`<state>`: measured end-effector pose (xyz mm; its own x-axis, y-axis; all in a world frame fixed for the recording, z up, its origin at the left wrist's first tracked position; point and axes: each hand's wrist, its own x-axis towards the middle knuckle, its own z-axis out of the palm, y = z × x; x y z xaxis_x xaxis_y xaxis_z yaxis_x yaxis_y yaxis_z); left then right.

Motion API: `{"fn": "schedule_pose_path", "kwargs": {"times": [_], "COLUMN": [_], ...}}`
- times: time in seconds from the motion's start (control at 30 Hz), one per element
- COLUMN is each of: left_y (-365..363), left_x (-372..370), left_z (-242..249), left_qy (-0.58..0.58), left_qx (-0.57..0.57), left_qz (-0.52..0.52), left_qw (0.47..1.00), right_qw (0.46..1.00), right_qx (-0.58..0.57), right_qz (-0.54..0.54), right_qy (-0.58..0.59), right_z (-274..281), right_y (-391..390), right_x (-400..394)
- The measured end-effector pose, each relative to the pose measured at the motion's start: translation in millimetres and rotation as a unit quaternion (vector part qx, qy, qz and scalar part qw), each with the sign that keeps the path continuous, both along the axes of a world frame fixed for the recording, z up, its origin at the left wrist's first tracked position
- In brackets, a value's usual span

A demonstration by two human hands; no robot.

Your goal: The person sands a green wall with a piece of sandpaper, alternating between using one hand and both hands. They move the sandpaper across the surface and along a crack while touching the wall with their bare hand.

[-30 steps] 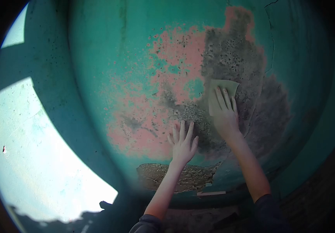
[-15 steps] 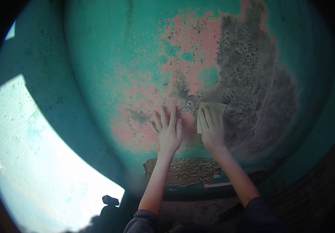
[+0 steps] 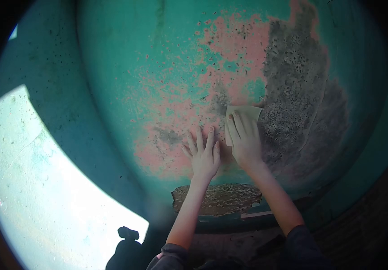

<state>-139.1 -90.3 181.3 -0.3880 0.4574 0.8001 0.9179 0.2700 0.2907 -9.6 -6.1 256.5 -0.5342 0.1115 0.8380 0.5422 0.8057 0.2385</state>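
Green wall [image 3: 117, 49] with pink-and-grey worn patch [image 3: 288, 90], centre to upper right.
Left hand [image 3: 204, 157], lower centre: fingers spread on wall. Right hand [image 3: 247, 141], right of centre: fingers over pale sheet [image 3: 250, 111] against wall; thumb hidden, clamping cannot be determined.

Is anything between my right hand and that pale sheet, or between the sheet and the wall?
Nothing visible: your right hand rests directly on the pale sheet, which appears to lie against the wall, though its underside is hidden. Your left hand is to one side.
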Motion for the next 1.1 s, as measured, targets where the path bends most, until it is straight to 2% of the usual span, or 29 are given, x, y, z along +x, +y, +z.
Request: {"fn": "schedule_pose_path", "kwargs": {"times": [0.13, 0.23, 0.3, 0.37, 0.43, 0.57, 0.6, 0.67, 0.8, 0.83, 0.87, 0.9, 0.97, 1.1], "left_y": [4.7, 2.8, 2.0, 4.0, 4.8, -3.0, -5.7, -11.5, -14.9, -17.9, -20.6, -24.1, -30.4, -15.4], "left_x": [1.9, -1.0, -0.3, 2.5, 4.2, 6.0, 6.7, 9.4, 18.5, 21.3, 23.9, 27.6, 36.4, 30.3], "left_z": [-6.8, -9.8, -12.9, -15.5, -15.2, -12.1, -9.8, -5.9, 0.1, 5.0, 10.5, 16.8, 28.7, 36.9], "left_qy": [-0.015, -0.016, -0.020, -0.026, -0.028, -0.026, -0.027, -0.038, -0.057, -0.062, -0.066, -0.066, -0.010, -0.055], "left_qx": [0.021, 0.018, 0.014, 0.011, 0.012, 0.012, 0.011, 0.009, 0.028, 0.057, 0.086, 0.087, 0.040, 0.036], "left_qz": [0.014, 0.012, 0.007, 0.014, 0.014, 0.001, 0.001, -0.019, -0.039, -0.089, -0.138, -0.136, -0.186, -0.200], "left_qw": [1.000, 1.000, 1.000, 1.000, 0.999, 1.000, 1.000, 0.999, 0.997, 0.992, 0.984, 0.985, 0.982, 0.978], "right_qw": [1.000, 1.000, 1.000, 1.000, 1.000, 0.998, 0.999, 1.000, 0.999, 0.999, 0.997, 0.997, 0.979, 0.959], "right_qx": [-0.011, -0.004, 0.004, 0.012, -0.022, -0.049, -0.029, -0.025, -0.024, 0.006, 0.038, 0.039, 0.070, 0.119], "right_qz": [0.017, -0.009, -0.019, -0.029, -0.003, 0.009, -0.008, -0.008, 0.017, 0.033, 0.049, 0.051, 0.139, 0.127], "right_qy": [0.020, 0.008, 0.002, -0.004, 0.017, 0.030, 0.012, -0.014, -0.025, -0.039, -0.051, -0.051, -0.134, -0.226], "right_z": [17.2, -28.2, -39.8, -33.7, 1.9, -29.8, -49.9, -56.5, 0.8, 11.3, 16.4, 15.3, 11.1, 23.1], "right_y": [-5.9, 6.4, 7.3, 10.6, 2.1, 1.7, 7.4, 11.6, -1.4, -2.8, -3.2, -2.5, 0.0, 11.6], "right_x": [-9.6, -2.9, 0.4, 1.2, -5.0, -0.1, 3.1, 9.2, 4.4, 1.5, -0.8, -2.1, -3.3, 3.6]}}
